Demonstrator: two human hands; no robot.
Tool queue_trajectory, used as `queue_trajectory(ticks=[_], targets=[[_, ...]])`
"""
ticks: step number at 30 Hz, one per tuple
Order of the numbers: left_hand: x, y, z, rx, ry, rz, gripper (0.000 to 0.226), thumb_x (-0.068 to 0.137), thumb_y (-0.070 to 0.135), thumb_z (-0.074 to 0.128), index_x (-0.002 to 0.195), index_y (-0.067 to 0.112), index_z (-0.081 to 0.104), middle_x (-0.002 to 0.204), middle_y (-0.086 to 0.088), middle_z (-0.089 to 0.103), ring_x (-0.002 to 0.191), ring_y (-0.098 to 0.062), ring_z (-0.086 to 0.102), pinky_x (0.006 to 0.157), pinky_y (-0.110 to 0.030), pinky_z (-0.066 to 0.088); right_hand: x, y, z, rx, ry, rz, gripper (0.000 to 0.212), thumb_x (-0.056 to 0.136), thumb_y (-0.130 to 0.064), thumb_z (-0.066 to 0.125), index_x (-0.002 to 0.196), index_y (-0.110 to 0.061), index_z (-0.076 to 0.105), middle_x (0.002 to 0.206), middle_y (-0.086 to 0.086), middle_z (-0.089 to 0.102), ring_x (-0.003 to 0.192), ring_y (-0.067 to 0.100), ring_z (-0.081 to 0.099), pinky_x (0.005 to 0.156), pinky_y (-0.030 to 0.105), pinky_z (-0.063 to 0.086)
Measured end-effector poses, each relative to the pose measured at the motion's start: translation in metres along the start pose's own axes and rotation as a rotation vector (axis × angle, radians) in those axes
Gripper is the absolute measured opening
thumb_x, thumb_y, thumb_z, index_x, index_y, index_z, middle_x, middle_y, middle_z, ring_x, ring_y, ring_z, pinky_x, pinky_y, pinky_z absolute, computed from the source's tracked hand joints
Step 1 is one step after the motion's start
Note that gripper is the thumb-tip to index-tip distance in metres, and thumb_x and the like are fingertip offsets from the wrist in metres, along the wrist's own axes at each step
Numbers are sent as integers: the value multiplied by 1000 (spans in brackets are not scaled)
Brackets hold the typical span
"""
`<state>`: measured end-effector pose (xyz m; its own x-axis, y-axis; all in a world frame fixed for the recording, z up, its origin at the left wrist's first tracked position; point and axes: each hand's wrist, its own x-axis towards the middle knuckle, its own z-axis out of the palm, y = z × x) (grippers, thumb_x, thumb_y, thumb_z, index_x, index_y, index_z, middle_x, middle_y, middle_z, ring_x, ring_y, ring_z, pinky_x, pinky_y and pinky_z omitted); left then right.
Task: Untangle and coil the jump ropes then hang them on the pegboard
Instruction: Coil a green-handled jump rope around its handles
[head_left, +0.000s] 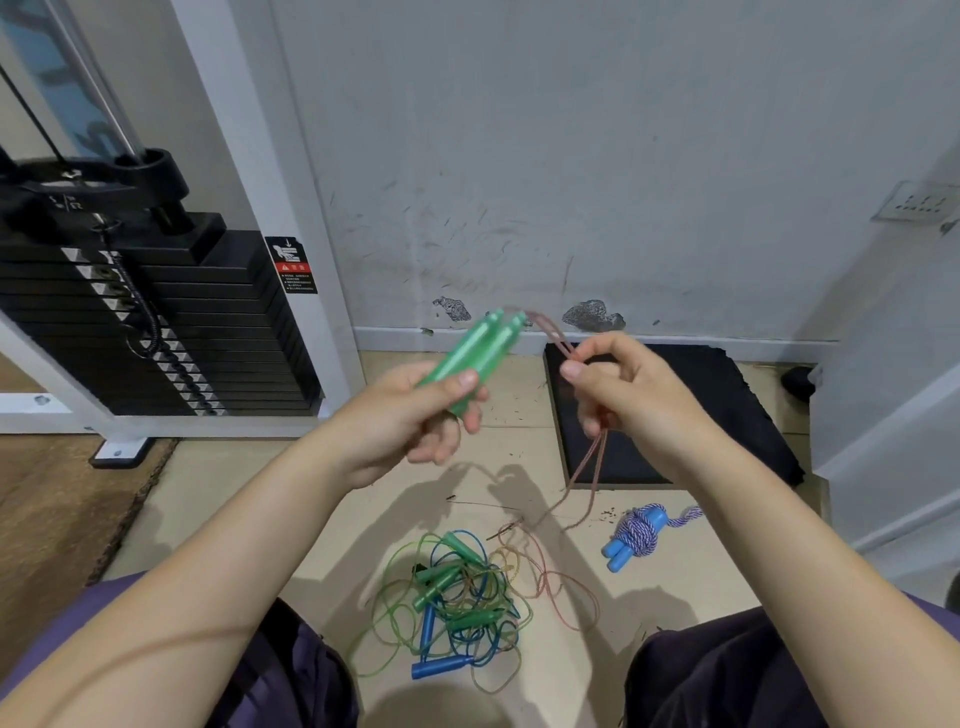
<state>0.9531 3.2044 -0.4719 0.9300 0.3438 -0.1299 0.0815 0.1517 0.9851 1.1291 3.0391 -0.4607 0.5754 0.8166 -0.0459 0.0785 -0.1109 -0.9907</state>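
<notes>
My left hand (421, 415) grips two green jump-rope handles (478, 348) side by side, their tips pointing up and to the right. A pinkish-red cord (592, 462) leaves the handle tips, passes through my right hand (623, 389), which pinches it, and hangs in two strands to the floor. Below, between my knees, lies a tangled pile of ropes (457, 603) with green and blue handles and green, blue and yellowish cords. A blue-handled rope (636, 535), wound up in its blue-and-white braided cord, lies on the floor to the right.
A weight-stack machine (145, 322) with a white frame stands at the left. A black mat (675, 415) lies against the scuffed wall. A brown rug (57, 509) covers the floor at the left. A wall socket (917, 200) is at the upper right. No pegboard is in view.
</notes>
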Motion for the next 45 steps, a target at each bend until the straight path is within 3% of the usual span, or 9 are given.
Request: queue_trajectory(ticks=[3, 7, 14, 19, 23, 26, 33, 39, 45], targets=[[3, 3, -6, -95, 195, 64, 27, 98, 28, 50, 104, 3, 56, 71, -3, 49, 34, -8, 34, 35, -17, 21, 2, 4, -5, 7, 83, 8, 16, 93, -5, 62, 105, -1, 53, 62, 8, 56, 47, 19, 48, 52, 31, 41], [3, 0, -5, 115, 250, 38, 24, 100, 26, 52, 113, 7, 60, 68, 0, 52, 39, -10, 34, 39, -18, 23, 2, 8, 3, -286, 83, -23, 2, 89, -9, 67, 90, -8, 66, 69, 6, 67, 48, 15, 50, 49, 27, 43], [1, -10, -1, 453, -24, -181, 14, 95, 29, 62, 100, 16, 59, 67, -2, 55, 45, -13, 37, 43, -21, 25, -3, 9, 21, -495, -60, -171, 6, 82, -18, 77, 79, -23, 75, 70, -6, 68, 62, 2, 55, 64, 19, 46], [-2, -8, 4, 532, -219, -268, 20, 93, 32, 65, 95, 13, 57, 64, -1, 54, 44, -13, 35, 43, -22, 25, -8, 0, 26, -386, -147, -208, 8, 82, -11, 76, 83, -19, 77, 80, -2, 73, 78, 18, 66, 76, 29, 54], [-3, -9, 13, 598, -283, -297, 45, 78, 53, 72, 100, 14, 64, 60, 1, 52, 47, -11, 39, 44, -20, 29, -11, -3, 34, -352, -230, -205, 10, 80, -9, 78, 84, -17, 73, 75, -5, 67, 69, 2, 57, 69, 16, 47], [-3, -11, 23, 607, -331, -279, 45, 88, 54, 63, 101, 11, 62, 59, 0, 48, 46, -9, 39, 44, -19, 31, -11, -1, 38, -380, -263, -193, 9, 80, -8, 77, 85, -13, 72, 74, -8, 65, 65, -3, 54, 66, 12, 43], [-2, -6, 16, 332, -215, -198, 29, 94, 47, 54, 94, 21, 66, 56, 0, 43, 46, -14, 26, 45, -23, 18, -3, 5, 21, -240, -98, -143, 15, 88, -21, 71, 98, -13, 63, 91, -1, 64, 82, 11, 59, 74, 26, 50], [0, -5, 14, 94, -273, -202, 37, 96, 48, 45, 94, 17, 65, 55, -1, 37, 44, -12, 16, 45, -26, 8, -10, 1, 26, -31, -226, 34, 19, 96, -34, 58, 91, -17, 62, 79, 10, 65, 64, 21, 59, 62, 29, 47], [-3, -2, 13, 39, -381, -255, 46, 93, 41, 43, 112, 1, 58, 68, -12, 61, 36, -12, 45, 37, -21, 22, -10, -3, 23, -48, -205, 2, 18, 98, -25, 58, 82, -16, 61, 69, 15, 47, 49, 12, 38, 44, 20, 29]])
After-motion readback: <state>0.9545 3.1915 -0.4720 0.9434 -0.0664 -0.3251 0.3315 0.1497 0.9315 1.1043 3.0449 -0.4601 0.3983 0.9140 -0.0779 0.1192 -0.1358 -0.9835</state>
